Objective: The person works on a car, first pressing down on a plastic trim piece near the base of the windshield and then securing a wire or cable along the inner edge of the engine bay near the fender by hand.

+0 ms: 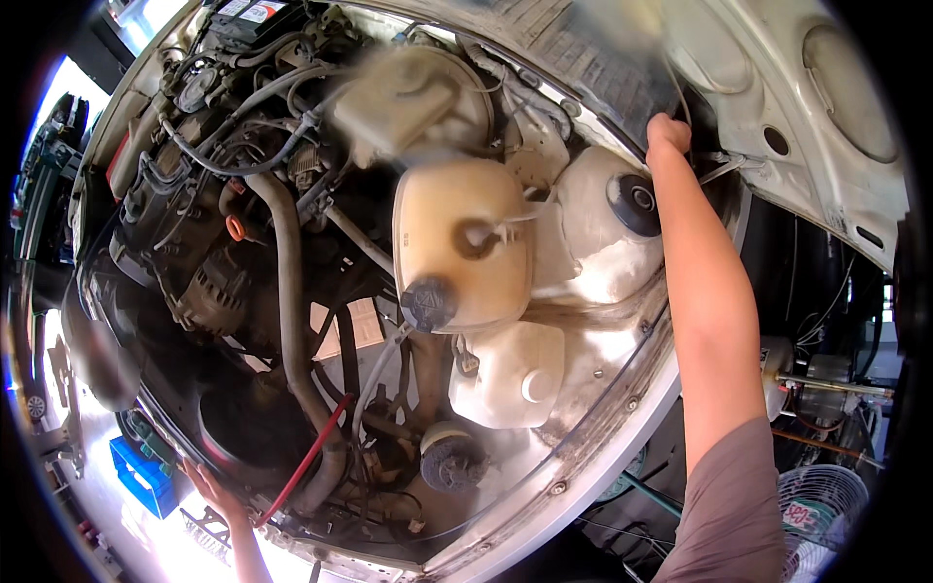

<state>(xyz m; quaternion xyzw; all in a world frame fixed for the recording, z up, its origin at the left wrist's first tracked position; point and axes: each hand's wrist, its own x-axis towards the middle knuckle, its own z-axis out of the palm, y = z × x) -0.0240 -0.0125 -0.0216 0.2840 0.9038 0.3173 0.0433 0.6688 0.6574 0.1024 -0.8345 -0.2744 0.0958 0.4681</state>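
An open car engine bay spreads below me. My right hand (668,136) is closed in a fist at its far right corner, by the raised hood (846,107); what it grips, if anything, is hidden. A thin cable (677,85) runs down towards that fist. Beside my right forearm sits a strut mount with a black cap (637,202). My left hand (212,494) is at the front edge, fingers stretched out, holding nothing visible. Close to it a red rod (306,462) slants up into the bay. A yellowed coolant tank (462,233) with a dark cap stands in the middle.
A white fluid reservoir (510,374) and a small round reservoir with a dark lid (452,457) lie along the right fender (583,486). Hoses (287,282) cross the bay. A battery (258,19) is at the far left, a blue crate (141,476) outside, a wire basket (821,515) at right.
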